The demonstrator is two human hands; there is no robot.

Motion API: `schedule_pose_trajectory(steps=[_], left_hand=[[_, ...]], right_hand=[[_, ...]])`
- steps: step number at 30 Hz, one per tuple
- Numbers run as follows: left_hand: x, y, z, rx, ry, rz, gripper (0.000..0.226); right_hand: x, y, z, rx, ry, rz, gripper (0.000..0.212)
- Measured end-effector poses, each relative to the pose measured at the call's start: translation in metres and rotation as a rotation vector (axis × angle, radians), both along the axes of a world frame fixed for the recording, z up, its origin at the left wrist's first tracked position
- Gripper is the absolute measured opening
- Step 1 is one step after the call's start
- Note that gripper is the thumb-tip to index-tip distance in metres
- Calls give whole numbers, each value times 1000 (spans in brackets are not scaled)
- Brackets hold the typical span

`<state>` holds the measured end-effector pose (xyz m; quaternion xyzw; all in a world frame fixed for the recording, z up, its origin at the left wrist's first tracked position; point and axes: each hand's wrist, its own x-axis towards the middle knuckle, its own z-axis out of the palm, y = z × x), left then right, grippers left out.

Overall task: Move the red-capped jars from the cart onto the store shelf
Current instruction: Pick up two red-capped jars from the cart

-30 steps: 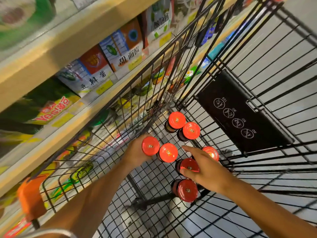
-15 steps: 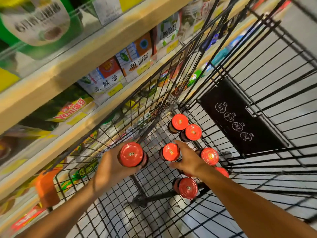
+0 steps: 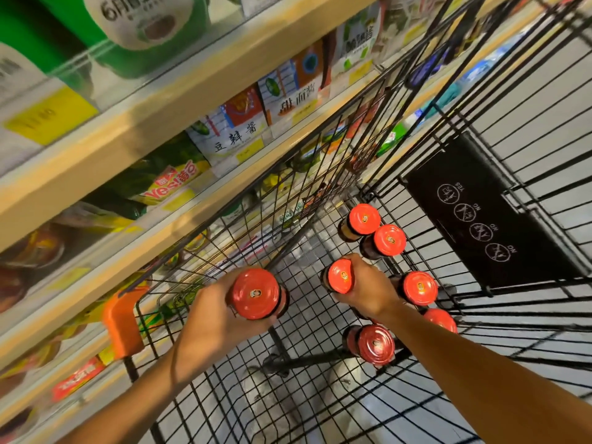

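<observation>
Wooden store shelves (image 3: 153, 123) packed with sauce packets run along your left, just beside the black wire cart (image 3: 320, 174); your left hand (image 3: 211, 312) has its fingers wrapped round a red-capped jar (image 3: 255, 293), held above the cart floor near the left wall; your right hand (image 3: 368, 293) is clamped on a second jar (image 3: 341, 275) deeper in the basket; five more jars stay in the cart, two (image 3: 364, 219) (image 3: 389, 240) touching near the far corner, one (image 3: 420, 288) just beside your right hand, two (image 3: 375, 345) (image 3: 441, 319) close under your right forearm.
</observation>
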<state>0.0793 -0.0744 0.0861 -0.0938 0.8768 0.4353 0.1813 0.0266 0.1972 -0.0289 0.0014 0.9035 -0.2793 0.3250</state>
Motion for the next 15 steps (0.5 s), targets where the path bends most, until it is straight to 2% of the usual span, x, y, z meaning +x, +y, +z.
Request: schedule_pose_trajectory(steps=[4, 7, 12, 15], left_hand=[[5, -2, 24, -21, 51, 13, 67], [8, -3, 59, 18, 67, 55, 75], [13, -2, 157, 54, 142, 128, 87], [21, -3, 225, 89, 222, 199, 82]], right_hand=[[9, 4, 33, -174, 36, -140, 68], [12, 9, 88, -286, 87, -223, 70], [6, 13, 212, -415, 182, -223, 61], [5, 13, 287, -505, 229, -226, 62]])
